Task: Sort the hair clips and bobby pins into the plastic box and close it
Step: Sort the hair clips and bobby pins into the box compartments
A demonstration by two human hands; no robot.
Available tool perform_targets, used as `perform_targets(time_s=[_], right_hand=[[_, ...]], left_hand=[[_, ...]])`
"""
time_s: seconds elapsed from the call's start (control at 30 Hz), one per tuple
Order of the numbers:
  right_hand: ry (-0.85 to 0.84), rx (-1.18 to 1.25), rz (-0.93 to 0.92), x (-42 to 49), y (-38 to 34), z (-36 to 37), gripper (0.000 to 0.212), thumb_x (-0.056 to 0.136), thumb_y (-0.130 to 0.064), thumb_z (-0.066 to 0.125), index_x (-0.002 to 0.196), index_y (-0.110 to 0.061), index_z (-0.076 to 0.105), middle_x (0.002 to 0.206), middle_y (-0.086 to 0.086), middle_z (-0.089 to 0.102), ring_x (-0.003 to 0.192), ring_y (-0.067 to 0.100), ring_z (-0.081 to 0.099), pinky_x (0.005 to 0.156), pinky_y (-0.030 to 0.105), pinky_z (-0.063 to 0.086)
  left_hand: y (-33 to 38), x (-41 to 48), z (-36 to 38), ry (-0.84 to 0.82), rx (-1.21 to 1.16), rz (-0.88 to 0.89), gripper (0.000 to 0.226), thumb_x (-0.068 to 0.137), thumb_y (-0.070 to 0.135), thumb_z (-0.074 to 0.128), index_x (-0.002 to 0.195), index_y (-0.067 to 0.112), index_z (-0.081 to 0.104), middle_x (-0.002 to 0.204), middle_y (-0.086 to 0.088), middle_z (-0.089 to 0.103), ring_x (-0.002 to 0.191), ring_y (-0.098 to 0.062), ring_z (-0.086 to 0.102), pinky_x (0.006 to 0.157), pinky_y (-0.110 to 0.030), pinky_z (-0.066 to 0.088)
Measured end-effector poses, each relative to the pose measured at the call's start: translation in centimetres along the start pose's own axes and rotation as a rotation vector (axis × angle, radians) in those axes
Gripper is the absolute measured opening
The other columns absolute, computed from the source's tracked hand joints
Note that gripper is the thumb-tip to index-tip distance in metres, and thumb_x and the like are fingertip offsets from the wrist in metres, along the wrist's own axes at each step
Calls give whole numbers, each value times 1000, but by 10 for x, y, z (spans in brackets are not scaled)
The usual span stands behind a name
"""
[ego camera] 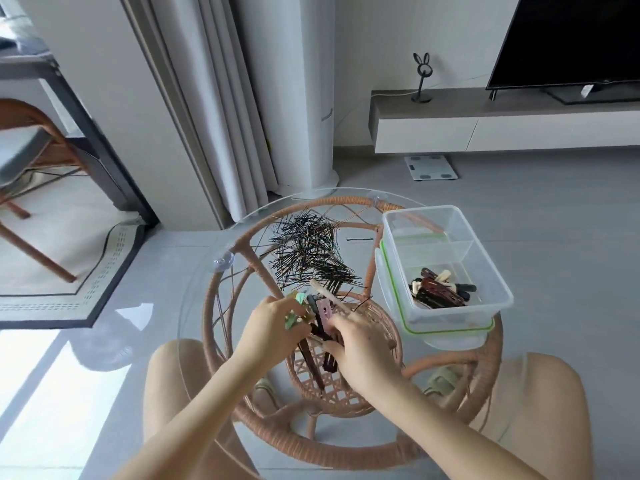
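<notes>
Head view, left hand (273, 318) fingers gripping green clips (294, 311), right hand (360, 337) fingers gripping dark clips (325, 336), no legible writing.

Glass table (194, 306) with bobby pins (308, 252), hair clips (320, 315), plastic box (446, 268).

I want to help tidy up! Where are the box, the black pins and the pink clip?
plastic box (491, 271), head view, its right wall.
bobby pins (308, 251), head view, middle of the pile.
pink clip (325, 311), head view, its flat face.
</notes>
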State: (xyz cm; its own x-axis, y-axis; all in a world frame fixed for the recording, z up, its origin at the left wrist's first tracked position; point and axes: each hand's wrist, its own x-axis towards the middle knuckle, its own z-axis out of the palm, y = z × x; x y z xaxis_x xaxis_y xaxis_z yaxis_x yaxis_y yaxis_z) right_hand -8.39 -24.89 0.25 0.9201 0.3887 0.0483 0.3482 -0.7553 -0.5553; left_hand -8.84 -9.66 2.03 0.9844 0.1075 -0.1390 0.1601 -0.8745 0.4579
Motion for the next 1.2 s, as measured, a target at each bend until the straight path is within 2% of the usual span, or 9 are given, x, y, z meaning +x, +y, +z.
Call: perform_targets(time_s=[0.17,0.3,0.37,0.5,0.63,0.73,0.87,1.03,1.2], right_hand=[[-47,-11,12,4,-2,-5,24,88,-15,56,112,-10,59,111,7,64,99,22,59,83,27,45],[-18,7,-23,3,-2,-12,23,87,-15,58,109,-11,61,104,5,66,79,15,57,59,9,36],[20,41,-30,1,-3,-22,22,87,-17,59,107,-12,62,97,1,66,73,10,56,63,10,41],[123,69,-79,-3,-2,-63,14,85,-13,61,98,-11,64,71,-13,51,58,-6,42,54,10,38],[341,-72,-22,2,29,-121,12,78,-7,67,89,-12,67,68,-9,50,57,5,46,56,11,34],[248,-260,13,15,65,-147,15,78,-9,67,92,-15,67,76,-4,51,70,19,49,65,26,33],[-10,-402,10,27,89,-150,20,84,-22,62,104,-27,65,94,-3,61,93,22,55,70,26,31],[-69,-389,43,37,96,-141,23,87,-23,59,108,-30,64,102,-4,64,98,21,55,74,27,34],[-95,-311,69,38,101,-140,28,87,-19,57,112,-31,63,113,-4,67,104,19,58,88,30,43]], left_hand=[[2,4,1,76,17,40,16,87,4,54,100,8,62,95,-7,63,76,-18,54,63,-16,43],[-5,2,-3,107,-16,48,12,84,0,55,89,7,63,83,-6,69,62,-14,55,52,-16,41],[-7,0,-9,123,-45,46,8,84,3,58,86,9,64,73,0,63,55,-2,50,47,-9,34],[-7,-1,-22,147,-63,58,6,82,9,64,80,13,61,71,2,60,55,2,45,48,-8,30],[1,-2,-33,155,-68,72,7,80,12,68,80,10,61,76,0,66,63,-10,58,54,-11,41],[13,-2,-41,180,-29,120,7,80,9,66,79,9,60,74,-3,68,60,-13,57,50,-13,39],[32,1,-54,193,25,207,14,78,7,67,74,13,55,67,-2,66,59,-16,58,52,-20,45],[55,3,-74,204,7,228,9,76,3,67,78,9,61,76,-4,68,73,-22,64,67,-32,55],[81,5,-87,213,-23,264,8,77,7,69,81,12,64,77,4,63,75,-16,61,66,-16,47]])
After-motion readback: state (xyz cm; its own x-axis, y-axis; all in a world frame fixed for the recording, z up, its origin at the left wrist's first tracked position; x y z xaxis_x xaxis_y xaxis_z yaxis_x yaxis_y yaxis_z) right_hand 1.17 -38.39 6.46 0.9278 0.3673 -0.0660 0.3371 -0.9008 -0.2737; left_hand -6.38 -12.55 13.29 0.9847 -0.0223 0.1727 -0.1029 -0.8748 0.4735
